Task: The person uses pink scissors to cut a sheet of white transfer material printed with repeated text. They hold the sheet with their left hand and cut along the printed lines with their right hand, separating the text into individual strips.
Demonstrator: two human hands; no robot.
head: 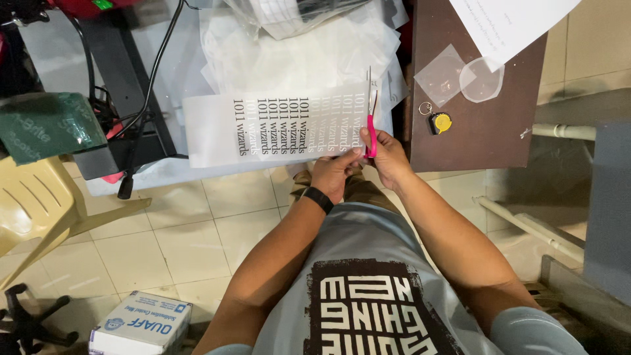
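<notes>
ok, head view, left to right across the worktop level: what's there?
Green scouring pad pack → black cable → printed translucent sheet → left hand → pink scissors in right hand → yellow tape measure keyring.

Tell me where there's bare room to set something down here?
The brown table is bare below the yellow tape measure. The floor tiles between yellow chair and white box are free. The glass table is crowded with plastic sheets.

Just right of the right hand, a dark brown table carries a yellow tape-measure keychain, two clear film pieces and a white paper sheet. Left, a glass tabletop holds translucent sheets.
</notes>
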